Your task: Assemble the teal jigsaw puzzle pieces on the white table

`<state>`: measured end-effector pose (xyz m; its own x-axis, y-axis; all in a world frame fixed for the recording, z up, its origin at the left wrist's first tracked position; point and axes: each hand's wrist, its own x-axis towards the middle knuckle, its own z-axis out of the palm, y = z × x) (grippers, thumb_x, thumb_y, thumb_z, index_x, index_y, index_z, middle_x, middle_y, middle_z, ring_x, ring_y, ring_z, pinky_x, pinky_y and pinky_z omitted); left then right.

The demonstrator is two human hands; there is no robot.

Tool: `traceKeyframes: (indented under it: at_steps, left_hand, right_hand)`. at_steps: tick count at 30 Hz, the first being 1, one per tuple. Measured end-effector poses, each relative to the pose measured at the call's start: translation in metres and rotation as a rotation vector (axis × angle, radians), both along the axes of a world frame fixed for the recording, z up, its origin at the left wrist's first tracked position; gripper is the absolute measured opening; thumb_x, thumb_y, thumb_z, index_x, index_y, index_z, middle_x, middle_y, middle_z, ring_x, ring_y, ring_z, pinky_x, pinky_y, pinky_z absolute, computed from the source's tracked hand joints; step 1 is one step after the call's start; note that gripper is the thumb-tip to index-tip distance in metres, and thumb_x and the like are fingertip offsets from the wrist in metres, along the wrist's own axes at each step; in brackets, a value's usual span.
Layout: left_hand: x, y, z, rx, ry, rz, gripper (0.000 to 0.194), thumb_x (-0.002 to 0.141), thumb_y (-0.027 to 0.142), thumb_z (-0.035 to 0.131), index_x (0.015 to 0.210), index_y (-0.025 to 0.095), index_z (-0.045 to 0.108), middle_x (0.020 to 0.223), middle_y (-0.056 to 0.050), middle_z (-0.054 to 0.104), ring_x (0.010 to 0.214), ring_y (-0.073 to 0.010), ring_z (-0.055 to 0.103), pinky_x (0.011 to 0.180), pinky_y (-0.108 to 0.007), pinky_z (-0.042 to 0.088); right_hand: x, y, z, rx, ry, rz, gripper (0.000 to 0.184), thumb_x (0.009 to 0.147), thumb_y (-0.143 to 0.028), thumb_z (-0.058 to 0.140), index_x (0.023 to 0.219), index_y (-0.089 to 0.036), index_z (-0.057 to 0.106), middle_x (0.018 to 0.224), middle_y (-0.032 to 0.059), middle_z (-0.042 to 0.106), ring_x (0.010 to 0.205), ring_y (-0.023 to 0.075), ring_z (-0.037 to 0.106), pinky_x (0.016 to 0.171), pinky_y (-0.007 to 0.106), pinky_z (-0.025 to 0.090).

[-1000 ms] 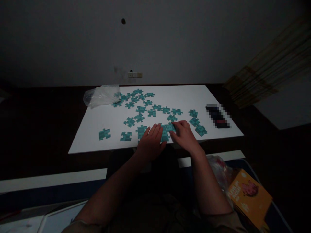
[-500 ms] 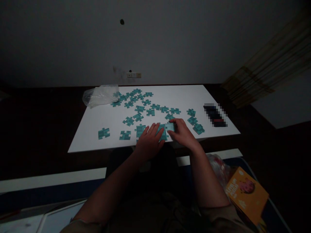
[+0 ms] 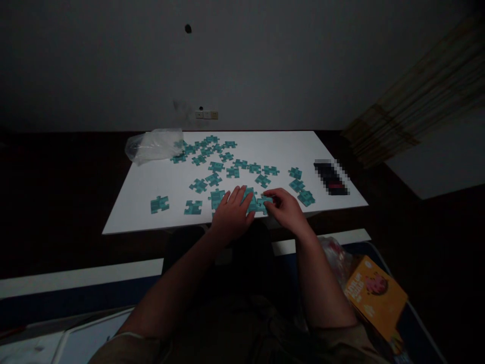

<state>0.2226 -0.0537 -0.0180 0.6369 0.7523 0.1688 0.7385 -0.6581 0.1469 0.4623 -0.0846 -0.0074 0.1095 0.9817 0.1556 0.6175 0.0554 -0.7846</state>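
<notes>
- Several teal puzzle pieces (image 3: 216, 197) sit along the bench's (image 3: 132, 202) near edge, left hand (image 3: 230, 217) spread flat over them
- And the right hand (image 3: 287, 209) pinches the end piece (image 3: 262, 205)
- Loose pieces (image 3: 232, 173) scattered beyond

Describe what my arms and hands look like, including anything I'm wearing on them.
Your left hand and right hand are bare, with no gloves or watch visible. Your left sleeve and right sleeve look short and dark brownish in the dim light.
</notes>
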Motion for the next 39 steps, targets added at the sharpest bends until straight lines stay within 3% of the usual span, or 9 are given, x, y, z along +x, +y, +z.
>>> traceKeyframes:
  at_steps: [10, 16, 21, 26, 29, 35, 39]
  left_hand:
    - [0.000, 0.000, 0.001, 0.014, -0.010, 0.005, 0.063, 0.120, 0.045, 0.058, 0.178, 0.020, 0.059, 0.191, -0.020, 0.050, 0.178, -0.0401, 0.048, 0.144, -0.062, 0.044]
    - [0.000, 0.000, -0.001, 0.023, -0.014, 0.000, 0.063, 0.121, 0.045, 0.055, 0.178, 0.018, 0.059, 0.191, -0.021, 0.050, 0.178, -0.0402, 0.048, 0.143, -0.064, 0.044]
    - [0.000, 0.000, 0.002, 0.000, -0.009, -0.006, 0.063, 0.121, 0.044, 0.055, 0.177, 0.015, 0.058, 0.191, -0.023, 0.048, 0.179, -0.0414, 0.047, 0.144, -0.064, 0.043]
    - [-0.001, -0.001, 0.003, -0.017, -0.024, -0.016, 0.064, 0.121, 0.042, 0.055, 0.178, 0.014, 0.057, 0.191, -0.023, 0.048, 0.179, -0.0417, 0.046, 0.144, -0.066, 0.043]
    - [-0.005, -0.003, 0.001, -0.023, -0.026, -0.027, 0.063, 0.120, 0.041, 0.057, 0.178, 0.016, 0.058, 0.191, -0.023, 0.048, 0.179, -0.0421, 0.047, 0.144, -0.067, 0.044]
    - [-0.015, -0.010, 0.003, -0.023, -0.009, -0.039, 0.061, 0.119, 0.041, 0.060, 0.176, 0.018, 0.060, 0.191, -0.020, 0.049, 0.178, -0.0402, 0.048, 0.145, -0.063, 0.044]
    - [-0.019, -0.013, 0.008, -0.037, -0.002, -0.038, 0.061, 0.120, 0.043, 0.061, 0.176, 0.019, 0.060, 0.191, -0.019, 0.049, 0.179, -0.0396, 0.048, 0.145, -0.062, 0.044]
  right_hand:
    - [-0.004, 0.004, 0.003, 0.044, -0.131, 0.043, 0.029, 0.097, -0.028, 0.073, 0.124, -0.027, 0.083, 0.126, 0.0106, 0.084, 0.114, 0.0317, 0.079, 0.110, 0.052, 0.064]
    - [-0.005, 0.005, 0.004, 0.041, -0.132, 0.057, 0.031, 0.097, -0.022, 0.073, 0.126, -0.022, 0.082, 0.130, 0.0144, 0.084, 0.121, 0.0311, 0.077, 0.116, 0.050, 0.061]
    - [-0.009, -0.002, -0.002, 0.116, 0.074, 0.006, 0.025, 0.096, -0.034, 0.078, 0.118, -0.023, 0.084, 0.123, 0.0117, 0.084, 0.109, 0.0286, 0.077, 0.100, 0.044, 0.063]
    - [-0.009, -0.003, -0.013, 0.164, 0.313, -0.246, 0.031, 0.087, -0.048, 0.086, 0.105, -0.023, 0.081, 0.106, 0.0092, 0.083, 0.089, 0.0256, 0.071, 0.084, 0.041, 0.061]
    - [-0.007, 0.007, -0.015, 0.109, 0.298, -0.324, 0.035, 0.085, -0.051, 0.084, 0.106, -0.023, 0.081, 0.091, 0.0058, 0.077, 0.076, 0.0237, 0.064, 0.077, 0.040, 0.058]
    - [-0.017, 0.029, -0.009, 0.094, 0.049, -0.216, 0.020, 0.091, -0.039, 0.075, 0.106, -0.027, 0.082, 0.107, 0.0076, 0.082, 0.091, 0.0270, 0.072, 0.095, 0.045, 0.063]
    - [-0.018, 0.032, -0.009, 0.068, -0.023, -0.122, 0.019, 0.090, -0.035, 0.076, 0.106, -0.028, 0.081, 0.108, 0.0074, 0.082, 0.097, 0.0304, 0.075, 0.097, 0.050, 0.064]
